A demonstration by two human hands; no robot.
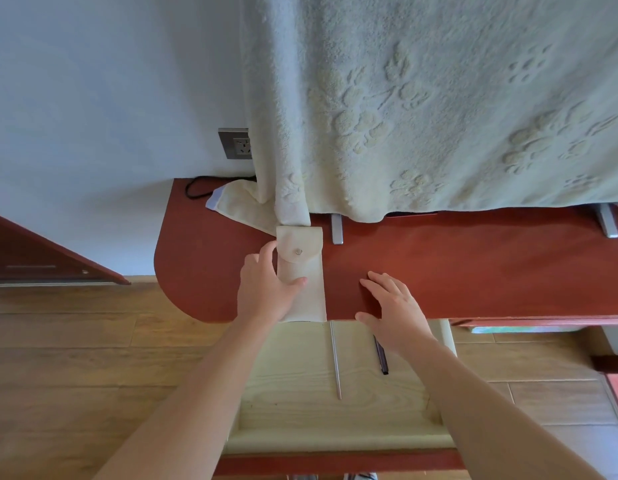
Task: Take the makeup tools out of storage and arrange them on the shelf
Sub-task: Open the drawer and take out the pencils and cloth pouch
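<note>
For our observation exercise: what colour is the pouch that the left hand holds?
Cream, the pouch has a silver snap; clearest in the head view.

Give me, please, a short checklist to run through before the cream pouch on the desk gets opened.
1. Pouch lies flat on the desk: ok.
2. Left hand steadies the pouch: ok, thumb across its front.
3. Right hand free to work the flap: ok, it rests flat on the desk and holds nothing.
4. Snap undone: not ok, the flap is fastened.
5. Towel clear of the pouch: not ok, its hem meets the pouch's top edge.
6. Tools inside the pouch: cannot tell.
</note>
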